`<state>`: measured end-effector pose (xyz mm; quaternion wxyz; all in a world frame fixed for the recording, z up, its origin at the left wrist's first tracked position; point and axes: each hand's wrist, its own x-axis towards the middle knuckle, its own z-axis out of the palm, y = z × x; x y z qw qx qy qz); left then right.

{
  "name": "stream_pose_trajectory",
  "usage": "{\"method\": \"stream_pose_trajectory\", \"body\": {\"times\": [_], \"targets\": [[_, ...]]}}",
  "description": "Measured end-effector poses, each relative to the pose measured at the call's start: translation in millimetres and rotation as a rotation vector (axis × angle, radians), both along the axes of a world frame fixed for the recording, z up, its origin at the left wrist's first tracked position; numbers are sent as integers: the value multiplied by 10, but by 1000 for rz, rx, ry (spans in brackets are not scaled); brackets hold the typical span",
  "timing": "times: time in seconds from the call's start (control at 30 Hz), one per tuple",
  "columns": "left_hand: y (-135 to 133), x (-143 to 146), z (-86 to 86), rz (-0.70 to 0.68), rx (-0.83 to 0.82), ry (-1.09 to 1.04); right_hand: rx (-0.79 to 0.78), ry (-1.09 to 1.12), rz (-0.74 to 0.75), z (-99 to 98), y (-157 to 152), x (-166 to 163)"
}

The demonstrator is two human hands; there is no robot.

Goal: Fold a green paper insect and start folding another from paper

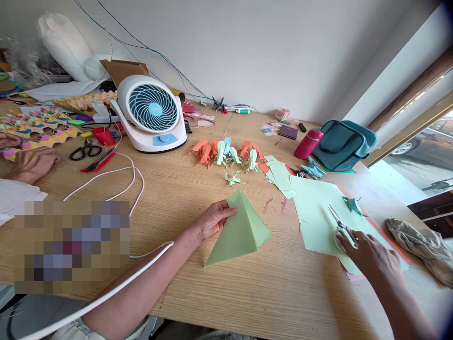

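My left hand (217,218) pinches a folded sheet of light green paper (240,231) by its left edge, thumb on top. The paper has a pointed top, a crease running down from it and a flap at the right. On the right, my right hand (371,257) has its fingers at the handles of a pair of scissors (340,224), whose blades point away from me and look closed. Under the scissors lie large pale green sheets (314,208). A small green folded paper figure (354,206) rests on these sheets, beyond my right hand.
Orange, green and blue folded figures (221,150) stand mid-table. Behind them at left is a white fan (154,108); its cable (132,174) loops nearby. A pink bottle (308,144), teal bag (341,144) and cloth (419,245) sit right. Another person's hands (33,163) are at left.
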<state>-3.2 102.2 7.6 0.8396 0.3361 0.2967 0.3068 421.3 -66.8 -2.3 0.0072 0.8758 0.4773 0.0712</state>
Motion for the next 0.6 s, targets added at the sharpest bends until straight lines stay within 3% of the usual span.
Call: {"method": "stream_pose_trajectory", "body": {"times": [0.17,0.27,0.33,0.43,0.53,0.6], "targets": [[-2,-2,7,7,5,-22,54,3,-6,97,-23,59],[-2,-2,12,16,0,-30,182,15,0,223,31,-290],[-3,1,11,20,-3,-29,340,320,67,333,119,-741],[-7,6,8,26,0,-23,316,977,368,470,319,-1521],[-15,14,12,31,4,-8,281,1257,496,503,533,-2048],[-18,21,11,40,12,-9,325,1262,484,469,638,-2146]]}}
